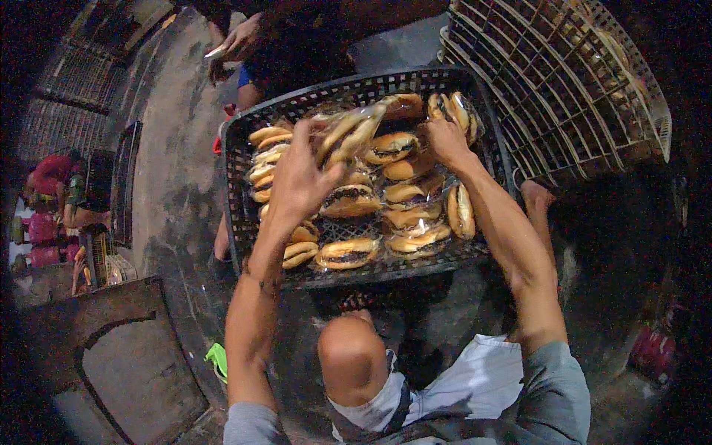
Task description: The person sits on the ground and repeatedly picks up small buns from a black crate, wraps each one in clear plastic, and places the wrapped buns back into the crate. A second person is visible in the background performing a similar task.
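In front of me is a black plastic crate (367,278) with a lattice wall, holding several filled buns in clear plastic wrap. My left hand (303,178) is around a wrapped pale bun (351,133) above the others, blurred and tilted up to the right. At the crate's far right corner, my right hand (446,140) grips a wrapped bun (460,111); its fingertips are partly hidden. Browned buns lie in rows between my hands, among them a wrapped bun (349,253) by the near wall and another bun (460,211) standing on edge at right.
A pale wire-grid rack or crate (556,83) stands beyond the right wall. Across from me, another person's hand (242,39) holds a small pale object. A person in red (53,178) is at far left. My bent knee (353,350) is close to the near wall.
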`<action>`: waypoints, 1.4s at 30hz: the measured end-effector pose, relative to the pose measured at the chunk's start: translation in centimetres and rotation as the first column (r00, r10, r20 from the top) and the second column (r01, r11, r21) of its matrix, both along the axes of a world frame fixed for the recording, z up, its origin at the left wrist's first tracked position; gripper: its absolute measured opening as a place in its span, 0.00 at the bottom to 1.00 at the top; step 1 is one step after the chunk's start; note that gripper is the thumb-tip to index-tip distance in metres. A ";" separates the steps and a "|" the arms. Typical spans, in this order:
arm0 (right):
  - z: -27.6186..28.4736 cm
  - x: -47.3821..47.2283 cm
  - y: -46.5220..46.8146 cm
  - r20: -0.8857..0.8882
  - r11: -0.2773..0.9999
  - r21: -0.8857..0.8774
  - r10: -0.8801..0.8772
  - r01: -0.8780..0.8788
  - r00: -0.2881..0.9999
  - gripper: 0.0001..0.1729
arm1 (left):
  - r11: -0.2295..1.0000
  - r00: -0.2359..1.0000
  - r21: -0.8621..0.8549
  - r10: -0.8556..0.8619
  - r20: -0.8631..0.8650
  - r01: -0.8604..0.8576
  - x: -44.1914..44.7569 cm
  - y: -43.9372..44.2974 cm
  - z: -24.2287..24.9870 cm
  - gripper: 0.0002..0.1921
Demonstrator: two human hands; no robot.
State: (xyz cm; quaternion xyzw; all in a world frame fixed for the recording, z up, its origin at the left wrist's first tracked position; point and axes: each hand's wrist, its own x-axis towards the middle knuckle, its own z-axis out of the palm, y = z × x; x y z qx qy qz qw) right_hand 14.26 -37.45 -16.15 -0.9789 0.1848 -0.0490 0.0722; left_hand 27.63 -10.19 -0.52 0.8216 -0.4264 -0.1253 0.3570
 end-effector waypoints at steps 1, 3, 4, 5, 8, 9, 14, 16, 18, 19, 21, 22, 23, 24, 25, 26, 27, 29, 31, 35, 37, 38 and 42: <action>0.2 -0.5 0.2 0.028 0.998 0.055 0.022 -0.024 0.999 0.17 | 0.998 0.991 0.025 -0.057 0.119 0.054 1.2 -1.7 -0.8 0.29; 3.6 -1.8 2.2 0.102 0.983 0.155 0.084 -0.099 0.991 0.15 | 0.988 0.964 0.095 -0.141 0.223 0.122 3.6 -4.2 -2.9 0.25; 4.6 -3.3 2.2 0.141 0.985 0.125 0.103 -0.121 0.985 0.14 | 0.977 0.944 0.135 -0.196 0.266 0.165 4.1 -6.0 -3.7 0.24; 5.3 -5.0 2.2 0.178 0.986 0.098 0.119 -0.138 0.977 0.14 | 0.961 0.918 0.181 -0.256 0.304 0.208 4.2 -7.7 -4.8 0.23; 7.3 -8.4 1.8 0.271 0.985 0.048 0.149 -0.168 0.951 0.11 | 0.926 0.880 0.286 -0.338 0.332 0.248 3.6 -11.5 -7.6 0.18; 8.2 -9.9 1.4 0.291 0.987 0.030 0.144 -0.159 0.946 0.10 | 0.894 0.877 0.372 -0.372 0.305 0.251 3.0 -13.0 -8.2 0.18; 11.4 -13.4 0.4 0.337 0.970 0.180 0.095 -0.164 0.937 0.19 | 0.777 0.800 0.604 -0.470 0.373 0.175 2.4 -15.2 -7.9 0.19; 12.9 -14.4 0.6 0.375 0.967 0.197 0.080 -0.164 0.923 0.21 | 0.796 0.498 0.531 -0.600 0.626 0.291 4.7 -13.8 -5.3 0.25; 13.6 -15.8 0.4 0.359 0.966 0.220 0.050 -0.136 0.932 0.22 | 0.727 0.243 0.524 -0.661 0.710 0.444 5.6 -14.9 -4.9 0.27; 13.5 -16.3 0.4 0.355 0.964 0.234 0.035 -0.125 0.934 0.22 | 0.660 0.165 0.554 -0.706 0.689 0.507 5.8 -15.7 -5.1 0.25; 13.5 -17.2 0.6 0.346 0.961 0.259 0.004 -0.100 0.938 0.22 | 0.565 0.045 0.541 -0.716 0.696 0.622 5.3 -16.7 -5.8 0.21; 13.5 -17.6 0.6 0.341 0.962 0.252 0.010 -0.101 0.940 0.21 | 0.539 0.010 0.500 -0.687 0.727 0.677 4.7 -17.0 -6.9 0.19; 13.4 -18.0 0.6 0.337 0.964 0.245 0.016 -0.104 0.942 0.21 | 0.508 -0.021 0.459 -0.654 0.756 0.729 4.4 -17.2 -7.7 0.18; 13.2 -18.5 0.5 0.327 0.966 0.239 0.014 -0.097 0.945 0.21 | 0.520 0.061 0.429 -0.685 0.726 0.738 4.2 -17.4 -8.2 0.14; 13.2 -18.9 0.3 0.339 0.969 0.230 0.006 -0.089 0.941 0.20 | 0.535 0.142 0.399 -0.711 0.688 0.745 4.2 -17.3 -8.6 0.10; 13.2 -19.4 0.1 0.350 0.972 0.221 -0.003 -0.080 0.937 0.20 | 0.550 0.220 0.369 -0.733 0.644 0.749 4.3 -17.0 -8.9 0.07; 12.8 -19.6 0.2 0.369 0.971 0.222 -0.005 -0.084 0.929 0.19 | 0.571 0.299 0.354 -0.753 0.587 0.741 4.5 -15.9 -9.3 0.07; 13.2 -20.6 0.1 0.386 0.961 0.275 -0.078 -0.034 0.919 0.18 | 0.811 0.564 0.197 -0.536 0.628 0.550 3.4 -13.9 -10.5 0.06; 13.0 -21.1 0.0 0.409 0.952 0.306 -0.129 -0.003 0.903 0.18 | 0.948 0.824 0.062 -0.303 0.479 0.312 1.9 -12.3 -11.1 0.06; 13.2 -21.0 0.3 0.421 0.954 0.301 -0.126 -0.008 0.898 0.16 | 0.989 0.927 0.138 -0.107 0.358 0.060 3.5 -10.8 -13.1 0.25; 13.1 -21.9 0.1 0.406 0.952 0.306 -0.162 0.034 0.899 0.16 | 0.981 0.932 0.014 -0.189 0.310 0.194 1.9 -11.5 -11.7 0.30; 13.1 -22.4 0.0 0.414 0.944 0.323 -0.197 0.058 0.889 0.16 | 0.947 0.937 -0.070 -0.297 0.182 0.314 1.3 -12.1 -10.8 0.29; 13.6 -22.2 0.4 0.391 0.909 0.402 -0.280 0.111 0.877 0.17 | 0.871 0.883 0.146 -0.466 -0.053 0.469 3.3 -14.5 -12.6 0.26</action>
